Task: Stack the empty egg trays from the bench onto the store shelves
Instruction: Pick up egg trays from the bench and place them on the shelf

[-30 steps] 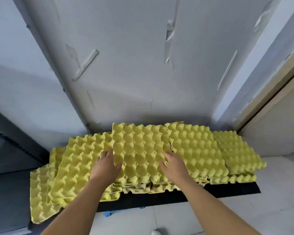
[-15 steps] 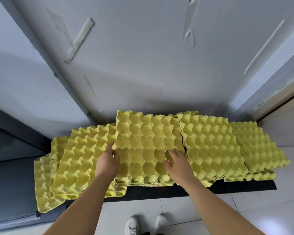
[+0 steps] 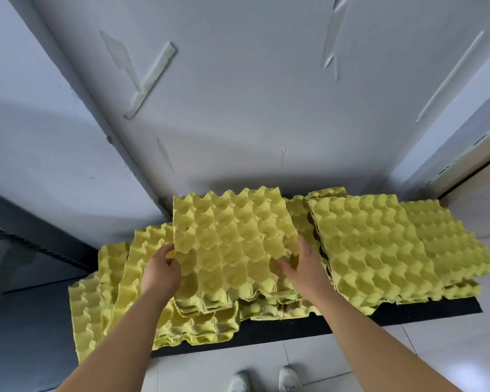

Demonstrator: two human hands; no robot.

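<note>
On bench (image 3: 408,310), left hand (image 3: 160,274) fingers curled round left edge of middle tray (image 3: 232,244); right hand (image 3: 304,268) fingers straight, flat on its right edge.

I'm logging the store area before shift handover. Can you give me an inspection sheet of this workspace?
Surface: black bench, mostly covered by trays.
Job's things: yellow egg trays, all empty. The middle stack lies over other trays, the right stack sits beside it, and the left trays overlap at a slant.
Clutter: nothing seen.
Hands: the left hand grips the middle stack's left edge. The right hand rests with straight fingers at its right edge.
Cables: nothing seen.
Surroundings: grey wall panel with tape strips, tiled floor, and the person's shoes. No shelves in view.
</note>
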